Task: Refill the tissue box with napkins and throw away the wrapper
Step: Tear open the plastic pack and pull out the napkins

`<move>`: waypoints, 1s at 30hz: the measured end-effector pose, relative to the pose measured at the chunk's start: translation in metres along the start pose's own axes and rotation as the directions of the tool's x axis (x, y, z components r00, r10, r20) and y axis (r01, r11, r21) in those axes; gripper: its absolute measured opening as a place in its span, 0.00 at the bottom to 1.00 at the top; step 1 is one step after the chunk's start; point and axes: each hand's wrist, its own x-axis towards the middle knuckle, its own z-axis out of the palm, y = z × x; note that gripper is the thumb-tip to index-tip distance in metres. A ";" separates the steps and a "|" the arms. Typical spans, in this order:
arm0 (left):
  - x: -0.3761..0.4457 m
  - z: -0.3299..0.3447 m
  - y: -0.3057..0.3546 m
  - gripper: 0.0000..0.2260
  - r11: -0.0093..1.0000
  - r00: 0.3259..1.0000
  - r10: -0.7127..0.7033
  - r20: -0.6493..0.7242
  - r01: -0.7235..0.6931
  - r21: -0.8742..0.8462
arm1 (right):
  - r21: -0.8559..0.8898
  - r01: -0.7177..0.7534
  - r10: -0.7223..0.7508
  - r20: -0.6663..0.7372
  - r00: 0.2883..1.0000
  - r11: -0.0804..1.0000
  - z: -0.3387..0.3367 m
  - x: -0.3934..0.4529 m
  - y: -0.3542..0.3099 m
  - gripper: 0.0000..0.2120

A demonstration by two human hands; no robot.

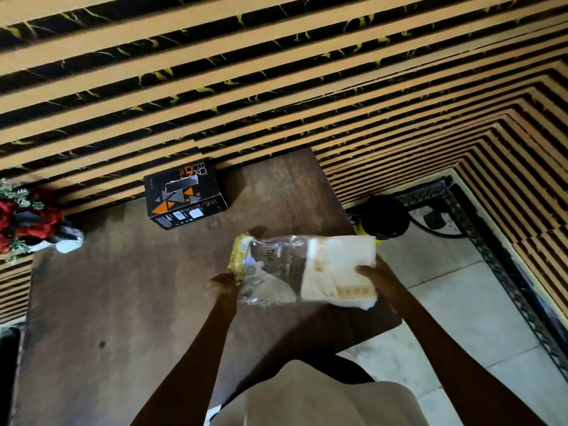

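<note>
Head camera, looking down: we stand at a brown wooden table (123, 302) set against a wall of tan and black slats. Our left hand (222, 285) pinches the yellow end of a clear plastic wrapper (270, 269), fingers closed on its edge. Our right hand (379, 281) grips a cream stack of napkins (338, 269) with orange printed borders, thumb on top, the other fingers hidden beneath. The stack sticks out of the wrapper's open right end, and the left part of the wrapper looks slack and mostly empty, so we judge the napkins are being drawn out.

Both are held above the table's right edge, partly over the pale tiled floor. The tissue box (184, 193), black with orange and grey triangles, sits near the wall at the table's far side, well apart from our hands; its top slot looks torn open and no tissue shows in it. A dark bin (385, 216) with a yellow rim stands on the floor just beyond the table's right corner. Red flowers (24, 219) in a white vase sit at the far left.

Risks from here, as we judge them: the loose stack could fan apart or slide from a one-handed grip and fall to the floor, since it hangs past the table edge. The narrow slot may also crumple the napkins if we push them in whole
</note>
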 end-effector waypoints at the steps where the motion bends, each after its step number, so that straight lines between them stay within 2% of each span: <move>1: 0.001 -0.003 0.000 0.09 1.000 1.000 0.001 -0.009 -0.001 -0.009 | 0.007 0.048 -0.047 -0.092 0.995 0.999 -0.012 0.001 0.000 0.22; 2: 0.009 -0.007 -0.006 0.09 1.000 1.000 0.020 -0.015 -0.020 -0.022 | 0.020 0.085 -0.080 -0.182 0.980 0.996 -0.024 0.003 0.001 0.22; 3: 0.021 -0.007 -0.016 0.14 0.997 0.999 0.037 -0.007 -0.038 -0.064 | 0.057 0.116 -0.098 -0.258 0.961 0.992 -0.033 0.003 0.001 0.23; 5: 0.046 -0.001 -0.039 0.18 0.998 1.000 0.020 -0.019 -0.021 -0.062 | 0.203 0.208 -0.140 -0.305 0.942 0.957 -0.045 0.001 -0.005 0.23; 7: 0.028 0.012 -0.027 0.13 0.992 1.000 -0.015 -0.019 0.013 -0.127 | 0.432 0.255 -0.174 -0.218 0.960 0.865 -0.051 -0.004 -0.016 0.23; 8: 0.003 0.019 -0.008 0.13 0.990 0.999 -0.028 -0.028 0.024 -0.138 | 0.522 0.229 -0.186 -0.135 0.973 0.822 -0.050 -0.009 -0.024 0.22; 10: -0.009 0.034 0.001 0.13 0.989 0.997 -0.071 0.009 0.072 -0.131 | 0.553 0.119 -0.170 0.040 0.985 0.825 -0.044 -0.022 -0.041 0.19; 13: -0.023 0.055 0.012 0.14 0.991 0.996 -0.070 0.050 0.075 -0.112 | 0.291 -0.016 -0.060 0.247 0.967 0.957 -0.024 -0.029 -0.038 0.22; 15: -0.020 0.062 0.014 0.12 0.986 0.994 -0.091 0.066 0.099 -0.134 | 0.092 -0.098 0.064 0.317 0.946 0.991 -0.008 -0.024 -0.019 0.19; 18: -0.016 0.071 0.013 0.13 0.976 0.988 -0.118 0.102 0.134 -0.169 | -0.115 -0.185 0.210 0.274 0.938 0.976 0.003 -0.011 0.012 0.16; 21: -0.020 0.079 0.017 0.12 0.987 0.988 -0.111 0.104 0.122 -0.105 | -0.193 -0.217 0.255 0.200 0.946 0.957 0.005 -0.003 0.027 0.15; 24: -0.025 0.080 0.019 0.10 1.000 0.996 -0.028 0.086 0.027 0.012 | -0.254 -0.167 0.209 0.149 0.967 0.953 0.005 0.001 0.034 0.22; 26: -0.036 0.079 0.020 0.11 0.995 0.992 0.063 0.111 -0.071 0.067 | -0.355 -0.073 0.108 0.080 0.991 0.932 0.007 0.000 0.034 0.29; 28: -0.047 0.077 0.018 0.08 0.985 0.984 0.140 0.108 -0.150 0.082 | -0.551 -0.006 -0.033 -0.061 0.998 0.835 0.009 -0.006 0.025 0.27; 30: -0.043 0.071 0.011 0.12 0.960 0.965 0.258 0.039 -0.261 0.099 | -0.733 0.007 -0.211 -0.187 0.959 0.680 0.012 -0.009 0.017 0.24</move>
